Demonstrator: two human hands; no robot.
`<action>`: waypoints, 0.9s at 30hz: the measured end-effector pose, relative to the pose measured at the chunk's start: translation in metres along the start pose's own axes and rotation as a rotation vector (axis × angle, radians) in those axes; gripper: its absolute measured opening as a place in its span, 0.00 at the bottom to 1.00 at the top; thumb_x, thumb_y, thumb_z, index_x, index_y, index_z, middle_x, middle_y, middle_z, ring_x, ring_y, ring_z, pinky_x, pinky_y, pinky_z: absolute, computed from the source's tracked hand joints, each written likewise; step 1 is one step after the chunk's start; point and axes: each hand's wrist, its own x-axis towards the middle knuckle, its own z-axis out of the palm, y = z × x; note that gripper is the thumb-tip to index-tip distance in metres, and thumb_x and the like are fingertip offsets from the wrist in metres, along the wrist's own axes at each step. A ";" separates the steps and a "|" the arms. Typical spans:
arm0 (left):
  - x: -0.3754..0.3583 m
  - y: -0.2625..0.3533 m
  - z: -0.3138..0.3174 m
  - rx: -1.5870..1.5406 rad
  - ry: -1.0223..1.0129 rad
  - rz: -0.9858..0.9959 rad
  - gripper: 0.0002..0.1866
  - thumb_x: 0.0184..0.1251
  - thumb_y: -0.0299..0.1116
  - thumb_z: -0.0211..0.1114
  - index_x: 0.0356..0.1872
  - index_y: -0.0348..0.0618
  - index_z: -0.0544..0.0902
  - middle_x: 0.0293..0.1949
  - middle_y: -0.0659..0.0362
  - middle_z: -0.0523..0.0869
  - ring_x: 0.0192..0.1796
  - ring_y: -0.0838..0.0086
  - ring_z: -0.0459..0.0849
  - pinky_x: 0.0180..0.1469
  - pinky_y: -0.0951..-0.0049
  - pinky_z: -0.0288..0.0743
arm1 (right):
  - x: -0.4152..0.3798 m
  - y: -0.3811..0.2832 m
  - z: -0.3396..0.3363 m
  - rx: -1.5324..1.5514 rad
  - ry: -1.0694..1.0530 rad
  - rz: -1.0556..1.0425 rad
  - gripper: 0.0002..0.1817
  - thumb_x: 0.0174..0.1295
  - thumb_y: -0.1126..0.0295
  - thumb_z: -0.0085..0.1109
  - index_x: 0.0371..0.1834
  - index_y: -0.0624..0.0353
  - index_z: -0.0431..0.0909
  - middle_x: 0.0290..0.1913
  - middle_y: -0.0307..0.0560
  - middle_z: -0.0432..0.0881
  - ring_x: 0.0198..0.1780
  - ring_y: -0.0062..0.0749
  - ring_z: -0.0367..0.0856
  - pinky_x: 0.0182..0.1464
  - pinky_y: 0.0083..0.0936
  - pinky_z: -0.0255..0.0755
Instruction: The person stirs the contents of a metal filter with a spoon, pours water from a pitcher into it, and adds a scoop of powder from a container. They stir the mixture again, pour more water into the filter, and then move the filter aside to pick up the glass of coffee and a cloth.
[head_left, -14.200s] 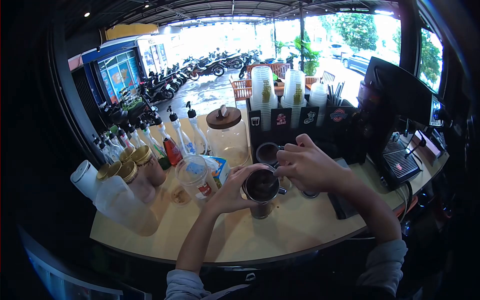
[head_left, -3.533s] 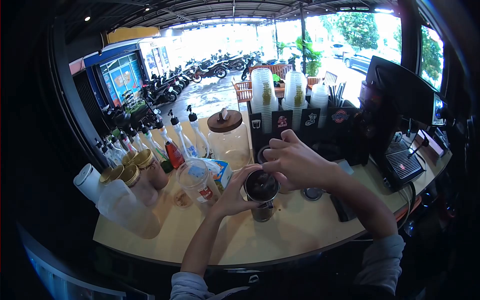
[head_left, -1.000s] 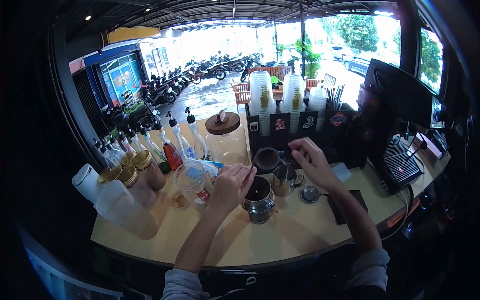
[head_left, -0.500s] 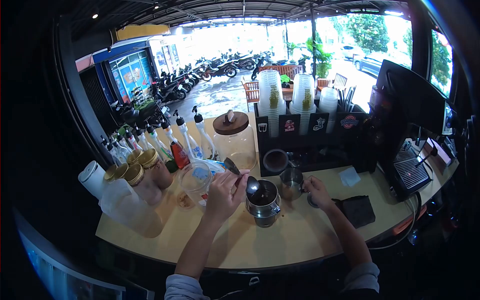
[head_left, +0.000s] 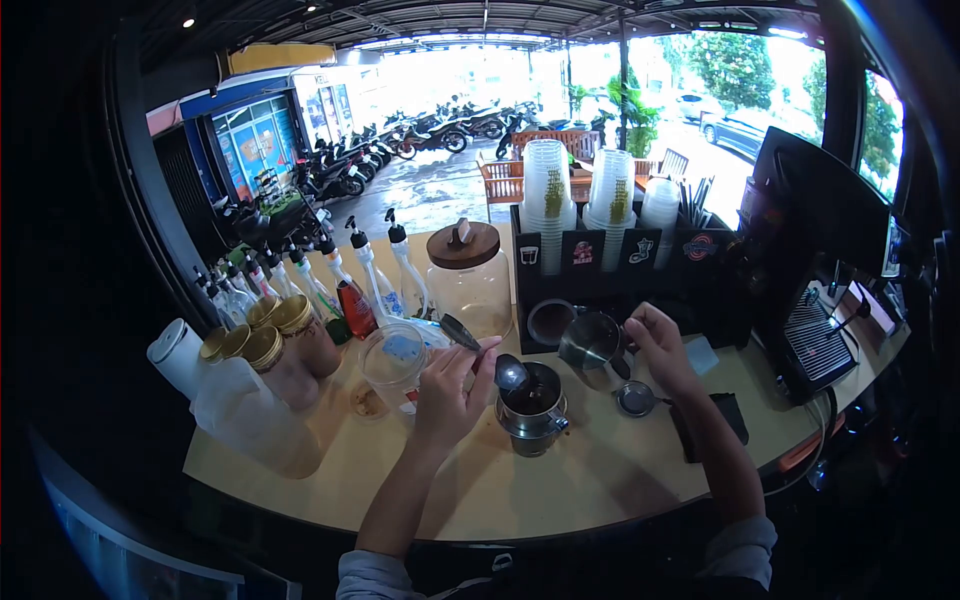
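Head view: left hand (head_left: pixel 447 385) pinches a metal spoon (head_left: pixel 510 373) over the round steel coffee filter (head_left: pixel 532 405), while right hand (head_left: pixel 660 345) grips a small steel jug (head_left: pixel 592 342) tilted beside it, likely for pouring.

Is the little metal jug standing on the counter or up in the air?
Up in the air: the right hand holds the metal jug above the counter.

Both forearms bare; grey sleeves pushed up near the elbows (fabric gathered), left hand (head_left: pixel 447 385) and right hand (head_left: pixel 662 343) ungloved.
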 end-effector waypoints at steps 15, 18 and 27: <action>0.005 0.001 0.000 -0.008 -0.059 -0.075 0.11 0.64 0.29 0.63 0.46 0.41 0.85 0.25 0.57 0.85 0.30 0.67 0.83 0.39 0.68 0.75 | 0.020 -0.057 0.029 -0.200 -0.146 -0.036 0.12 0.70 0.71 0.57 0.30 0.61 0.66 0.25 0.29 0.68 0.27 0.05 0.61 0.26 0.12 0.65; 0.006 0.002 0.001 -0.028 -0.051 -0.075 0.11 0.64 0.29 0.64 0.47 0.41 0.85 0.25 0.57 0.84 0.30 0.66 0.83 0.38 0.67 0.76 | 0.019 -0.067 0.037 -0.116 -0.142 -0.032 0.12 0.68 0.71 0.59 0.30 0.62 0.66 0.23 0.30 0.69 0.27 0.05 0.64 0.27 0.13 0.67; 0.006 0.002 0.002 -0.031 -0.049 -0.072 0.12 0.64 0.29 0.64 0.47 0.41 0.85 0.24 0.57 0.83 0.29 0.66 0.83 0.37 0.67 0.75 | 0.021 -0.075 0.040 -0.242 -0.193 -0.014 0.12 0.65 0.72 0.62 0.30 0.64 0.68 0.21 0.33 0.70 0.29 0.08 0.72 0.30 0.15 0.72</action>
